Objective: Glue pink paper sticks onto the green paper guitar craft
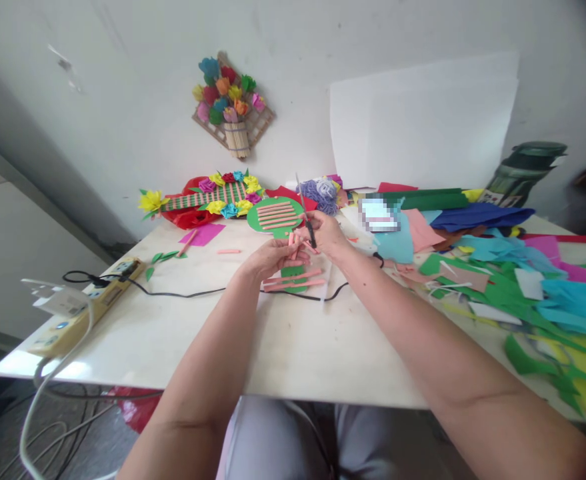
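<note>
My right hand (325, 235) is closed round the handles of a pair of scissors (303, 203), whose blades point up and away. My left hand (273, 256) pinches a short pink paper strip (293, 245) right beside the scissors. Just beyond the hands lies a green paper disc (275, 215) with several pink strips stuck across it. Below the hands, more pink strips (293, 280) rest on a green piece on the white table (293, 340).
Cut sheets and scraps of coloured paper (533, 287) cover the right of the table. A power strip (80, 307) with a black cable (183, 292) lies at left. Paper-flower crafts (213, 197) sit at the back; another (230, 107) hangs on the wall. A dark jug (525, 170) stands far right.
</note>
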Demonstrator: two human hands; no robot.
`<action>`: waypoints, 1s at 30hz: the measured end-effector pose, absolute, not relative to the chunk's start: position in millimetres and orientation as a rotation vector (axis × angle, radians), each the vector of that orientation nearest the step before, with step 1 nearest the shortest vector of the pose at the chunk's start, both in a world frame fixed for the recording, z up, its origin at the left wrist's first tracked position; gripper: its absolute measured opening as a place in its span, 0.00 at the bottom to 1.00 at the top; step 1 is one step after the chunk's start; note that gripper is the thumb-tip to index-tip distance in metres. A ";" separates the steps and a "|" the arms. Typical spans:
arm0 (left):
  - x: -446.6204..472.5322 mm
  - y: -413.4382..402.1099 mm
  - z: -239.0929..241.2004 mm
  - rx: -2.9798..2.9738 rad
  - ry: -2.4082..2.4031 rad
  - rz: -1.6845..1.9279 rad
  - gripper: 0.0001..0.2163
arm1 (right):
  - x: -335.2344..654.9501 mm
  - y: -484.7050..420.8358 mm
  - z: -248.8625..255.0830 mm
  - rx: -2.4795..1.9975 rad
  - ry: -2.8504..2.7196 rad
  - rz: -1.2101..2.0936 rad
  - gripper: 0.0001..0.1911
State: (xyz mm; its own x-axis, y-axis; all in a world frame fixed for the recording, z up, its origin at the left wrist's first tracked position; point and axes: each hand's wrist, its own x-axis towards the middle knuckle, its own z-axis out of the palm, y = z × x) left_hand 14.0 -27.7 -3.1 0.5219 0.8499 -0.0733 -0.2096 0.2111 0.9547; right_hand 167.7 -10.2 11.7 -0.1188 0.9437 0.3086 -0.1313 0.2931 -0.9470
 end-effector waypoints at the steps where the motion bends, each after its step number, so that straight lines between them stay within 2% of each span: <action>1: 14.0 -27.6 -3.1 1.124 0.700 0.828 0.07 | 167.8 -9.4 10.6 -0.827 -1.360 1.125 0.21; 15: 13.3 -26.7 -5.2 1.172 0.707 0.801 0.07 | 167.2 -13.6 13.7 -0.737 -1.310 1.224 0.27; 22: 15.9 -29.3 -2.6 1.160 0.712 0.786 0.05 | 165.3 -8.8 10.2 -0.813 -1.378 1.118 0.22; 30: 14.5 -28.5 -4.6 1.180 0.662 0.791 0.08 | 165.0 -11.9 13.3 -0.779 -1.347 1.175 0.23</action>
